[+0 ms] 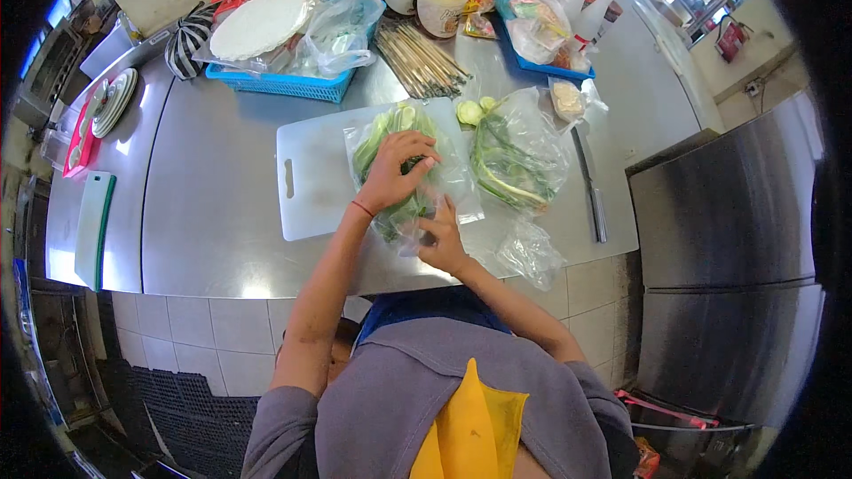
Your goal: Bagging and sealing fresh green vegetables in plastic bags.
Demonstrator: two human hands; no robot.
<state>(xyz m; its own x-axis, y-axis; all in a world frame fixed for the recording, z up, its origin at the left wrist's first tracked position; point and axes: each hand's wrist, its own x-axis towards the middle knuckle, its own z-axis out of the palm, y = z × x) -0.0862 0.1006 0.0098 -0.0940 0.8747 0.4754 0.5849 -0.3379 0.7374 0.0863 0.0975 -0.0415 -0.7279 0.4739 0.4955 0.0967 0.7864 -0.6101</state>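
Observation:
A clear plastic bag (pixel 459 203) of leafy greens (pixel 403 118) lies over the right part of a white cutting board (pixel 313 173). My left hand (pixel 398 169) is on top of the bag, fingers and thumb curled around the greens. At the bag's near end, my right hand (pixel 442 239) pinches the thin plastic between thumb and fingers. Just right of the board, another clear bag (pixel 542 140) holds spring onions (pixel 499 159). Pale green cut vegetable pieces (pixel 470 112) sit by its far end. A crumpled plastic bag (pixel 530 253) hangs over the table's front edge.
A knife (pixel 592 193) lies at right on the steel table (pixel 213 193). Behind the board are bamboo skewers (pixel 419 56), a blue basket (pixel 286 85) and a blue tray (pixel 546 70) with bottles. A green-edged cutting board (pixel 94 229) and stacked plates (pixel 116 103) lie left.

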